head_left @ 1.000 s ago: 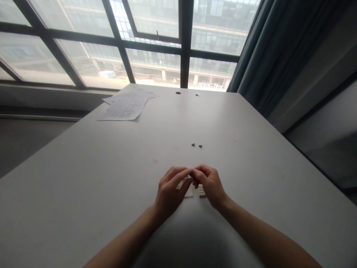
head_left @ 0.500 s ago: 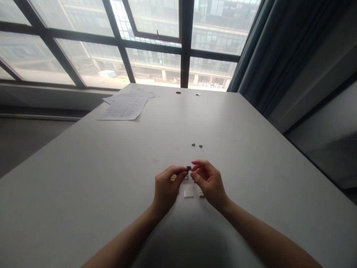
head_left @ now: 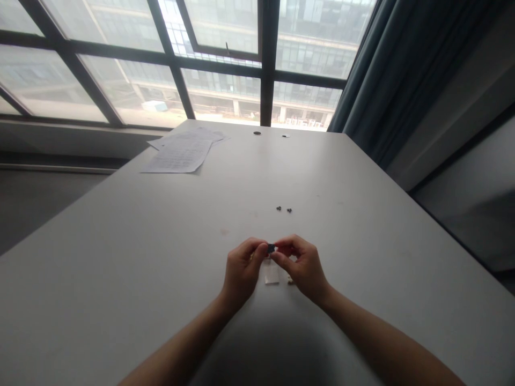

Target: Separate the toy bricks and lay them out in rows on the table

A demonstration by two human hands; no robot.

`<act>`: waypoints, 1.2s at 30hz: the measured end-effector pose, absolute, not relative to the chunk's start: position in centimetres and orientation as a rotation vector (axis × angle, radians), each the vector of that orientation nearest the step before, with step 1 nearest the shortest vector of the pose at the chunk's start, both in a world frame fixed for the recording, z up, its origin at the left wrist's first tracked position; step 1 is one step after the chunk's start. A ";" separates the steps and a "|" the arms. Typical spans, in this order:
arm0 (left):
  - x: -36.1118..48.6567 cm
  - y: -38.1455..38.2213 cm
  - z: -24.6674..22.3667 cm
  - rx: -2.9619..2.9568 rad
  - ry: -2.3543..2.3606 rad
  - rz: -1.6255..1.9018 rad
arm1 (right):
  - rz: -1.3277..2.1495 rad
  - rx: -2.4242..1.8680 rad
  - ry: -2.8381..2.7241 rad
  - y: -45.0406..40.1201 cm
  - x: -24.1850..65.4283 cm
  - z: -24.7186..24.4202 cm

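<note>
The white table point(head_left: 120, 257) fills most of my view, with the window point(head_left: 219, 99) beyond it and the curtain point(head_left: 382, 69) at right. Papers point(head_left: 177, 155) lie near the far left edge. The left hand point(head_left: 241, 268) pinches the dark piece point(head_left: 271, 248) between thumb and fingers, by its left side. The right hand point(head_left: 306, 268) is curled, thumb and fingertip at the piece's right side; I can't tell whether they grip it or just touch.

So the piece sits between the two sets of fingertips, off to the left hand's right, nearer that hand. Its long axis seems to run crosswise, though it's too small for me to be sure. Nearer me is a pale square point(head_left: 271, 275); a beige block point(head_left: 290, 280) is partly covered by the right hand. Something yellowish is mostly hidden by the left. Farther out, two dark bits point(head_left: 278, 208) lie close together, their shape unreadable
</note>
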State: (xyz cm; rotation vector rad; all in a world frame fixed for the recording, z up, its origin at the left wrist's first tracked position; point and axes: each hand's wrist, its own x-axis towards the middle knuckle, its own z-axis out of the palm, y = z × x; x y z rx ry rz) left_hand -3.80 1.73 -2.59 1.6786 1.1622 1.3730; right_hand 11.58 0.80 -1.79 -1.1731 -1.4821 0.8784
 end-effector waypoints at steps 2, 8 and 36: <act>-3.7 1.7 -2.4 1.662 1.145 1.370 | 0.866 -1.166 -1.485 0.8 11.5 -1.8; -3.6 1.7 -2.3 1.644 1.138 1.340 | 0.738 -1.133 -1.617 0.7 11.6 -1.6; -6.6 2.7 -3.1 1.743 1.327 1.369 | 0.070 -1.537 -2.315 -2.4 21.8 -4.6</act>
